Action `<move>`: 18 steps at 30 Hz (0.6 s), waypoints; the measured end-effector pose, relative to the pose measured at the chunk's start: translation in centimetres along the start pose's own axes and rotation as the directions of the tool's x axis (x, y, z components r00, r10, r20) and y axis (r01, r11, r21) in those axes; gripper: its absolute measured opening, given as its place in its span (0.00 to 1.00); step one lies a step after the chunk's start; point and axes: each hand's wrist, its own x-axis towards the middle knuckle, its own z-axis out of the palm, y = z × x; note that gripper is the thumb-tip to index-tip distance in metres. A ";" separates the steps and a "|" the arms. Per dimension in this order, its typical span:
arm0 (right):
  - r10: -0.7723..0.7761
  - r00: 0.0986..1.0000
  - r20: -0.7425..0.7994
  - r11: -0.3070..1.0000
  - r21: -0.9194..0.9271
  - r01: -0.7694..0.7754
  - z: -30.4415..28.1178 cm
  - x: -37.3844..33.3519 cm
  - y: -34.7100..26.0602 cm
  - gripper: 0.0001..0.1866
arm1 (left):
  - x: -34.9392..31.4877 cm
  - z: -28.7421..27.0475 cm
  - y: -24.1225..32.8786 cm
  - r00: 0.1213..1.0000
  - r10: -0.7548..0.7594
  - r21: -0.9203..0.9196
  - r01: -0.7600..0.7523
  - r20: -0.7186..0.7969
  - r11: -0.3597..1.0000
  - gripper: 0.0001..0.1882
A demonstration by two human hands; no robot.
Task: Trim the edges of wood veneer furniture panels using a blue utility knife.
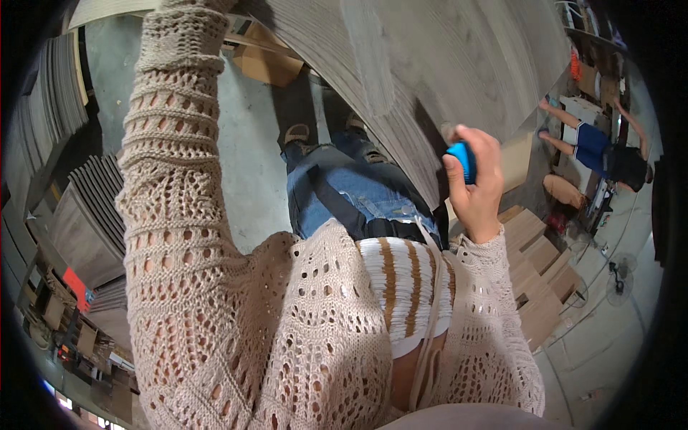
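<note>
My right hand (476, 175) is closed round a small bright blue object (463, 162) with a rounded, ridged-looking edge; most of it is hidden by my fingers, so its kind cannot be told. That hand is beside the edge of a large grey wood-grain panel (466, 64). A paler strip (370, 61) runs along the panel. My left arm, in a beige open-knit sleeve (175, 143), reaches out past the top edge of the picture, and the left hand is out of sight.
Stacks of grey boards (57, 93) and thin panels (93, 208) stand at the left. Brown boards (530, 265) are piled at the lower right, near a fan (620, 278). Another person (609, 158) is at the far right. A brown cardboard piece (265, 61) lies beyond my feet.
</note>
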 end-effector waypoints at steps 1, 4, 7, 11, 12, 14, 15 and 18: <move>-0.015 1.000 -0.008 1.000 0.003 0.015 0.1 -0.2 0.1 0.20 | -0.2 -0.2 0.1 1.000 -0.010 -0.002 0.010 0.016 1.000 0.29; 0.495 0.866 -0.075 0.864 0.148 -0.481 -0.3 -2.1 1.5 0.22 | -0.3 -0.4 0.3 0.999 -0.028 -0.031 0.029 0.028 0.999 0.28; 0.648 0.737 -0.193 0.761 0.151 -0.630 -0.6 -3.9 4.0 0.21 | -0.4 -0.5 1.1 0.998 -0.040 -0.080 0.044 0.044 0.996 0.28; 0.582 0.742 -0.333 0.792 0.022 -0.610 0.7 -6.5 7.7 0.23 | -0.6 -0.3 1.7 0.996 -0.022 -0.114 0.032 0.084 0.993 0.27; 0.862 0.506 -0.001 0.475 0.350 -0.808 0.2 -6.0 6.6 0.26 | -0.8 -0.3 1.4 0.997 -0.017 -0.123 0.026 0.071 0.992 0.27; 0.843 0.536 -0.042 0.487 0.482 -0.728 2.2 -8.6 8.9 0.26 | -0.6 0.0 3.2 0.993 0.048 -0.139 -0.033 0.105 0.990 0.28; 0.827 0.559 -0.061 0.478 0.598 -0.643 3.0 -9.2 9.9 0.26 | 0.0 1.6 3.7 0.989 0.109 -0.160 -0.093 0.097 0.983 0.28; 0.815 0.556 -0.162 0.480 0.727 -0.491 3.9 -7.7 10.0 0.29 | -1.1 2.5 4.6 0.989 0.132 -0.150 -0.120 0.071 0.981 0.29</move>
